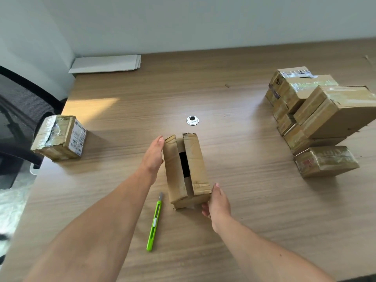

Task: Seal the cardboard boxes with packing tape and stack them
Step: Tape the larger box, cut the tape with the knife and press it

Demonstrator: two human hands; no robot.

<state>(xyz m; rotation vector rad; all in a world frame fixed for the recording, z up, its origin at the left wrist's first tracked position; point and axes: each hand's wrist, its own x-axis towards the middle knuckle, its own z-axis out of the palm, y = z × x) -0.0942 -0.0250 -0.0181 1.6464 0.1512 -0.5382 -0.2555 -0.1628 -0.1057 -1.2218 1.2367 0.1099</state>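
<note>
Head view: left hand (153,157) flat-fingered against unsealed box (196,165), right hand (217,202) gripping its near corner; 2 flaps gape, probably needs closing, then tape.

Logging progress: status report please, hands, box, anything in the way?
Left hand flat on box, left side. Right hand grips its near corner. Top untaped, gap open. Green cutter beside it.
</note>
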